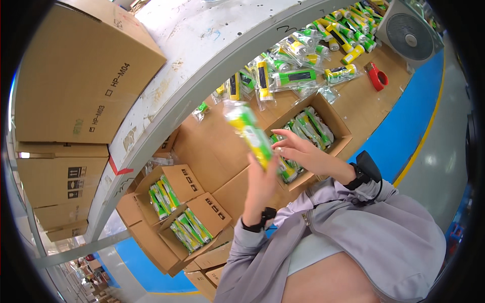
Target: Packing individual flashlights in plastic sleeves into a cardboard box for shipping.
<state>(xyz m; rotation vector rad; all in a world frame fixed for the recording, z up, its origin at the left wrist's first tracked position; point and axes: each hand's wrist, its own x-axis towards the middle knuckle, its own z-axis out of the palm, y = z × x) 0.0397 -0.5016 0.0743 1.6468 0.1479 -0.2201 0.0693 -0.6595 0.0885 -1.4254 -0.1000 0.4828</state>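
My left hand [260,184] is closed around the lower end of a plastic-bagged green-and-yellow flashlight [247,131], held tilted above the cardboard-covered table and blurred by motion. Close to its lower end is my right hand [308,155], fingers apart, over the near side of an open carton [337,115]. I cannot tell whether its fingertips touch the bag. Inside that carton lie several bagged green-and-yellow flashlights [314,126] in a row. Loose flashlights [353,28] and bagged ones [295,77] are heaped along the far side of the table.
Lower left, an open carton [146,240] holds two groups of bagged flashlights [191,230]. A white shelf [194,65] crosses the left side, with large cartons [86,76] on it. A red tape roll [376,77] and a grey fan [410,38] stand at the far right.
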